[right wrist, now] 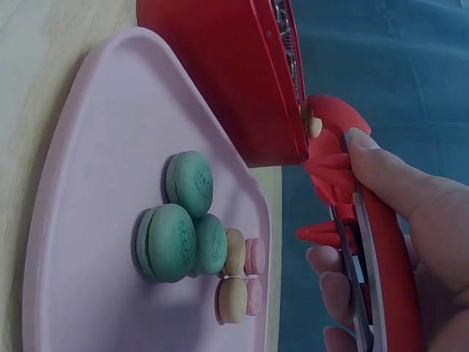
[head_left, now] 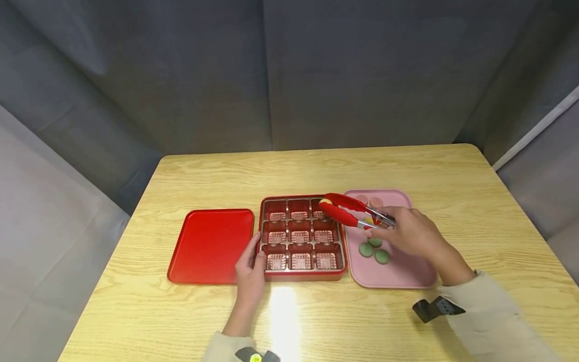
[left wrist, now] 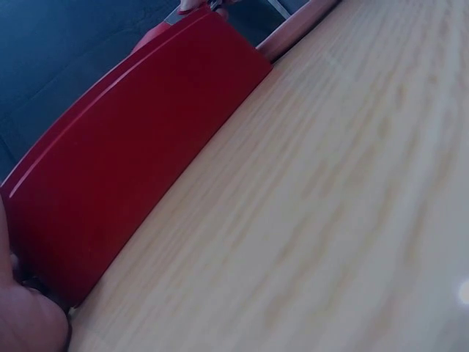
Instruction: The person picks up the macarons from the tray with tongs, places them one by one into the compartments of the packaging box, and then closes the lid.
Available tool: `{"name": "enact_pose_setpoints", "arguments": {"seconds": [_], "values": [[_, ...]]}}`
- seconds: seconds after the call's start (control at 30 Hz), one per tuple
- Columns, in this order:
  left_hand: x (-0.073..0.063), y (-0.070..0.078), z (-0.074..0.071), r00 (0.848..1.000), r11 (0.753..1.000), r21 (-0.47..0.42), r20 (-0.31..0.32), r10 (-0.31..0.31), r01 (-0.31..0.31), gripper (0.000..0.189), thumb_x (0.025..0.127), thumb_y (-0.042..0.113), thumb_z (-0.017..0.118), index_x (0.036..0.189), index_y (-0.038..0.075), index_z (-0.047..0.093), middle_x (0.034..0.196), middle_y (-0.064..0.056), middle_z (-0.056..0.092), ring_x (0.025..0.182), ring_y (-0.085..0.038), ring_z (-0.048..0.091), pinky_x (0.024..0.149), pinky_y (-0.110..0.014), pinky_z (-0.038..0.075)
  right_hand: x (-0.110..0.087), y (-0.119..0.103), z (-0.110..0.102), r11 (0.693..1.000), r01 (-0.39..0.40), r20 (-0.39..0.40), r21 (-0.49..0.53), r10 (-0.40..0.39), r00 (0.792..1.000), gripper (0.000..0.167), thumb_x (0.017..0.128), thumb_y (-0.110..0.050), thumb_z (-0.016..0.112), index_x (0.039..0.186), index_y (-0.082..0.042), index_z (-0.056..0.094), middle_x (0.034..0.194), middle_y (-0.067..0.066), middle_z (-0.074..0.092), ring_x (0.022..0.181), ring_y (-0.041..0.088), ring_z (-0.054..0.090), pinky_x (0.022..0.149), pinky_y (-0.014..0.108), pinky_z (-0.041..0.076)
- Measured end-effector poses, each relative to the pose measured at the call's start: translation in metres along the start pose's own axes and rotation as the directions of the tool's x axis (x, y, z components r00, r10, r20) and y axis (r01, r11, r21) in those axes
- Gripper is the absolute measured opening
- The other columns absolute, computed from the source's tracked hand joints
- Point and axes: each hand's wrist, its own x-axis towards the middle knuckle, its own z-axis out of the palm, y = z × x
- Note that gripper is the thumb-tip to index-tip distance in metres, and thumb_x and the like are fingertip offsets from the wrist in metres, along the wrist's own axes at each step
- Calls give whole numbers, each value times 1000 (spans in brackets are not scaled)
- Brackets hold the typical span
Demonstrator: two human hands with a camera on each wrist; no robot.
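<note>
My right hand [head_left: 413,234] grips red-and-metal tongs [head_left: 340,215] over the back right of a red box [head_left: 298,273]. A yellow macaron [head_left: 325,201] sits between the tong tips, above the back right compartment. The box is divided into several brown compartments. My left hand [head_left: 250,284] rests against the box's left side near its front corner, with fingers straight along the wall. To the right, a pink tray [head_left: 402,274] carries green macarons [right wrist: 172,242], yellow macarons [right wrist: 233,299] and pink macarons [right wrist: 255,255].
A flat red lid [head_left: 210,246] lies left of the box. The pink tray stands close to the box's right side. Everything rests on a wooden table [head_left: 217,186], with a dark curtain [head_left: 362,75] behind it.
</note>
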Motion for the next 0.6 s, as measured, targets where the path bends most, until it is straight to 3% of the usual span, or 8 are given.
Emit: {"name": "enact_pose_setpoints", "arguments": {"seconds": [0.13,0.6], "values": [[0,1,1,1000,1000,-1,4,-28,28,48,93,-2,44,138,14,49,142,-8,47,128,-21,45,98,-14,40,0,-1,2,1000,5,-10,-1,-5,1000,73,74,-41,77,132,-4,54,78,7,59,67,20,49,51,28,33],[-1,2,-1,999,999,-7,0,-33,33,48,93,-2,45,137,16,50,140,-8,49,127,-22,47,96,-15,42,1,0,3,1000,14,-14,1,-14,1000,69,74,-39,78,129,-4,57,76,5,59,65,19,49,51,28,34]]}}
